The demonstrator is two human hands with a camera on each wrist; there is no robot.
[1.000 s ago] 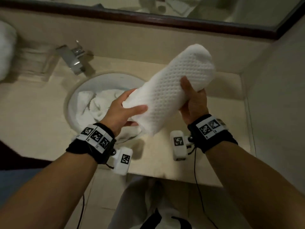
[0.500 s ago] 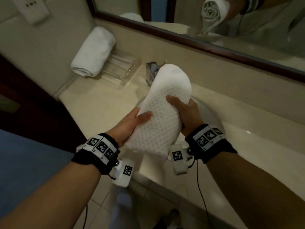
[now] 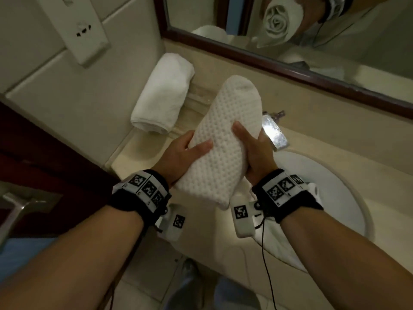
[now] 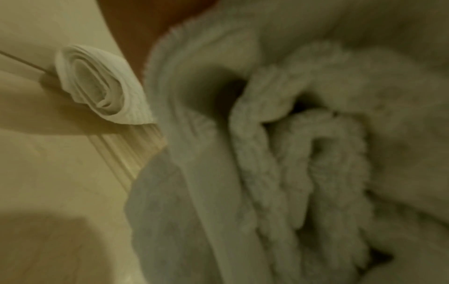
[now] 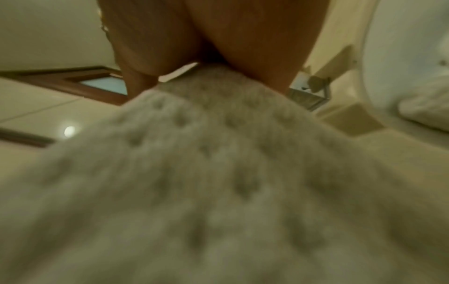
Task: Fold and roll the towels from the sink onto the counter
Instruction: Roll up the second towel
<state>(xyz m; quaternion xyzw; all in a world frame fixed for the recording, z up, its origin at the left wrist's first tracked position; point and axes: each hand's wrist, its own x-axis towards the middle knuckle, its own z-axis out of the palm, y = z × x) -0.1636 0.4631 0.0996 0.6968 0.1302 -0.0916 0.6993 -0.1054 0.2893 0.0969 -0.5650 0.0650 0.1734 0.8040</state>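
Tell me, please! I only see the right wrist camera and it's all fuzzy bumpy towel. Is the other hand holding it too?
Observer: Yes. In the head view the left hand grips the rolled waffle towel from one side and the right hand from the other.
Operator: Is it really rolled up?
Observer: Yes. The left wrist view shows its near end wound in a spiral.
Operator: Is any towel finished?
Observer: One rolled white towel lies at the far left of the counter, by the wall.
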